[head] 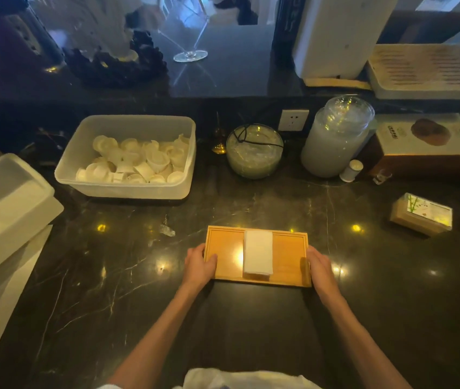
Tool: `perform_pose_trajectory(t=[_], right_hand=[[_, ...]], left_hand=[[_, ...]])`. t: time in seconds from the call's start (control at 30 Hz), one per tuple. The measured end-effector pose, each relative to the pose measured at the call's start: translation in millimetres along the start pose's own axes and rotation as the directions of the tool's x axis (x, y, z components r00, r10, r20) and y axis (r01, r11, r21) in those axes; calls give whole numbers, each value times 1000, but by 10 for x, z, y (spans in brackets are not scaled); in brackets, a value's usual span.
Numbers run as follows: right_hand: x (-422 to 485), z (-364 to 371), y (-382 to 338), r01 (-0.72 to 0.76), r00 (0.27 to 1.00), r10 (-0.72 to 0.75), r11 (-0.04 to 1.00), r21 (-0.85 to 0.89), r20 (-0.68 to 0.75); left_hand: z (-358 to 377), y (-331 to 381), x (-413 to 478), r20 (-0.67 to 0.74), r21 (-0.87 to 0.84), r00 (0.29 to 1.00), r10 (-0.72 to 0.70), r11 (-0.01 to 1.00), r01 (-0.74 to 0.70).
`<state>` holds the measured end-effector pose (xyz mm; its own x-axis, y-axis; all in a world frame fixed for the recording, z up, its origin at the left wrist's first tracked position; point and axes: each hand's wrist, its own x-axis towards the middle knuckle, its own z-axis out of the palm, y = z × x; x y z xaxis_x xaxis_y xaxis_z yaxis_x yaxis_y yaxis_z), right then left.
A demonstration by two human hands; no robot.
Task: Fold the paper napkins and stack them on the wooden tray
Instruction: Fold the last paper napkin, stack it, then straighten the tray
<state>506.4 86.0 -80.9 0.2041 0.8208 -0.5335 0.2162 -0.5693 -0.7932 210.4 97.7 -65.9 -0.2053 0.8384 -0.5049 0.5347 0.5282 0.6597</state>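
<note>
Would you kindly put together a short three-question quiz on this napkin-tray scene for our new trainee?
1. True or false: the folded napkins lie on the wooden tray.
2. Where are the hands? A) both in the plastic bin; B) left hand on the tray's left end and right hand on its right end; C) both on the napkins.
3. Fill in: the plastic bin of small white cups stands to the tray's far ____.

Key:
1. True.
2. B.
3. Left.
</note>
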Motion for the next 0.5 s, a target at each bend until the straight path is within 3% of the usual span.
perform_pose_trajectory(t=[0.27, 0.5], right_hand=[[954, 36, -674, 40, 998, -40, 999, 8, -46], [1131, 82, -703, 0, 997, -7, 996, -90, -77]], left_hand=[[-122, 551, 941, -28, 0, 996, 83, 997, -83], [-50, 589, 1157, -10, 33, 992, 125, 992, -125]])
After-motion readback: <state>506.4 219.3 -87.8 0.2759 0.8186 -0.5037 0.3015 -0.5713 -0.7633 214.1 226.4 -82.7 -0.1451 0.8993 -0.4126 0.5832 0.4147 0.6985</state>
